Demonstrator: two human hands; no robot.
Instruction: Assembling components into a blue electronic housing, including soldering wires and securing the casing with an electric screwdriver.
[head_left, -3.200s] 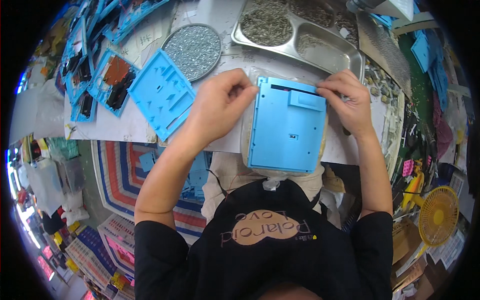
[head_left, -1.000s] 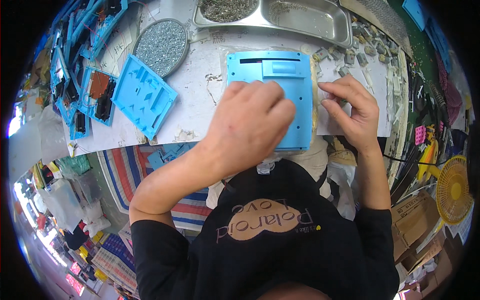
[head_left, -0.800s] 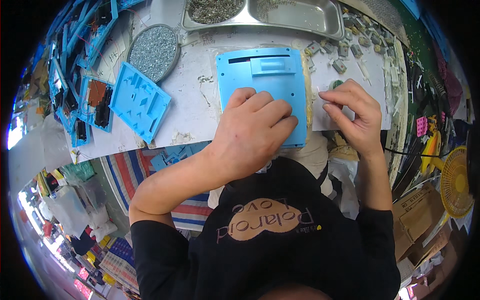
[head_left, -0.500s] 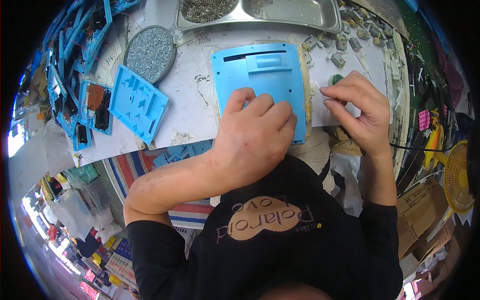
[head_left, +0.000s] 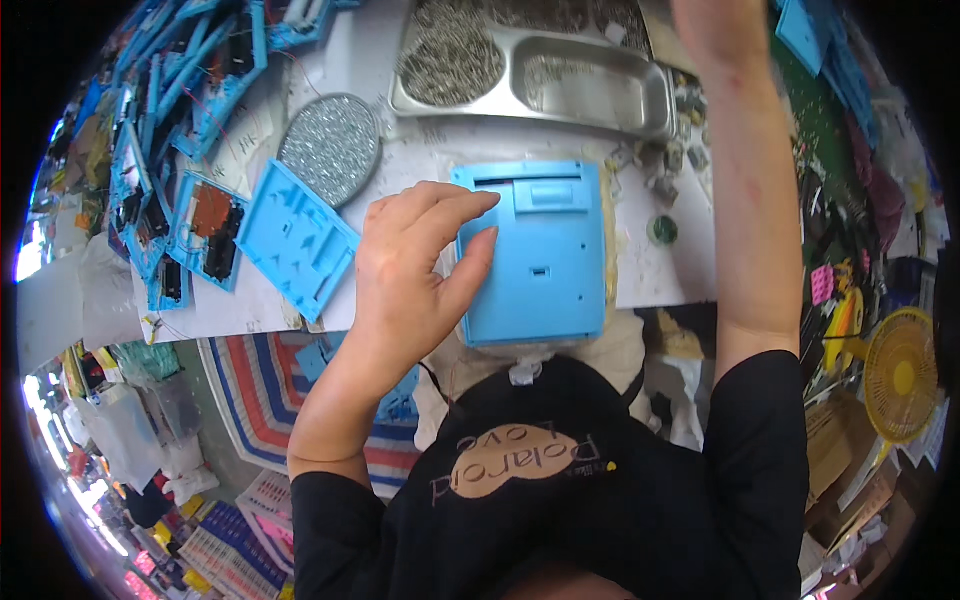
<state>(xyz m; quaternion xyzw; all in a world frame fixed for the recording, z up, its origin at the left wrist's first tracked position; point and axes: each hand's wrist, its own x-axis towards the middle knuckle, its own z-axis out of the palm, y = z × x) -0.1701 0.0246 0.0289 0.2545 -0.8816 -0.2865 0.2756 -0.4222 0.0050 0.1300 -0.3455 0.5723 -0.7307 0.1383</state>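
- Well left of your left hand, blue frames with dark parts lie bunched together.
- Just left of that hand, a ribbed blue panel lies tilted on the white surface.
- Beyond the hand, slightly left, a round dish holds small silvery pieces.
- Your left hand curves with thumb and forefinger apart, its fingertips over the upper left of the blue casing; you cannot tell whether they touch.
- The blue casing lies just right of that hand.
- Beyond both, a metal tray holds small metal parts.
- Your right hand is cut off at the upper edge; its grip cannot be told.
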